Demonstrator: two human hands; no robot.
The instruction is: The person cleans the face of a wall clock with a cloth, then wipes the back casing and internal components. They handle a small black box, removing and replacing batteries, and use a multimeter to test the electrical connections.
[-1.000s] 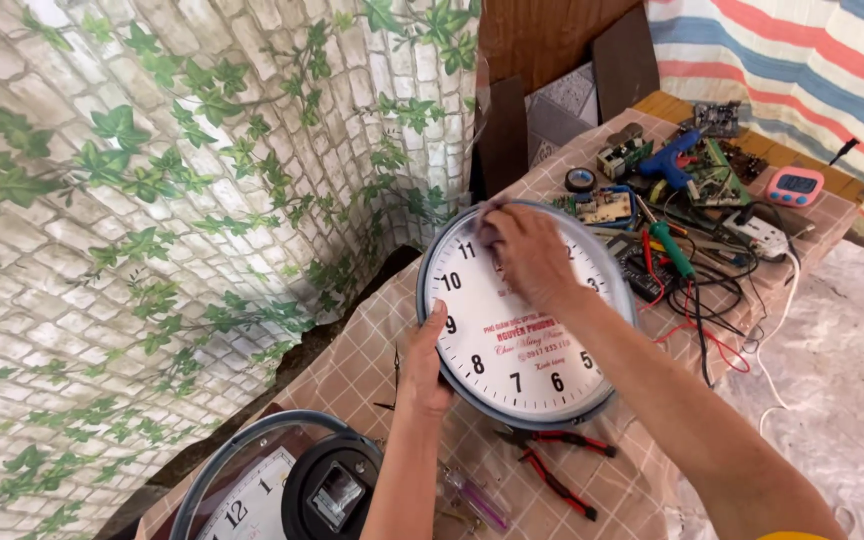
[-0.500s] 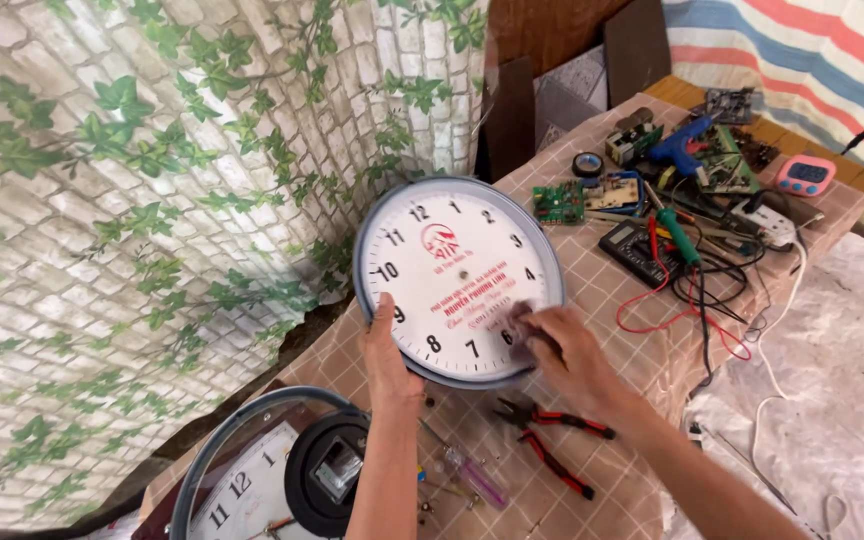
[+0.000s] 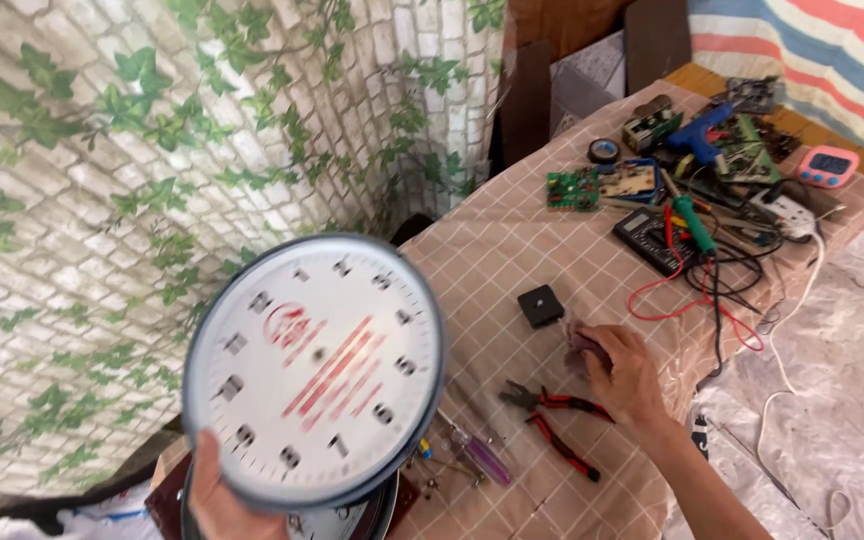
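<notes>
We hold wall clock [image 3: 314, 372] in left hand [image 3: 220, 492], fingers clamped on lower rim — clock lifted off checked table [image 3: 512, 250], face blurred, no hands visible on dial. Right hand [image 3: 622, 372] rests on cloth, closed around small dark part; exact grip unclear. Black clock movement [image 3: 540, 306] lies loose — likely not yet fitted. Pliers [image 3: 557, 425] just beside right hand. Tool clutter at far end; open cloth mid-table; table edge close to right wrist.

— Bright, even daylight; soft shadows only, no glare.
— Sharp everywhere?
— Sharp beside the pliers [image 3: 555, 425]; heavily motion-blurred left of them, across the clock [image 3: 314, 370] face.
</notes>
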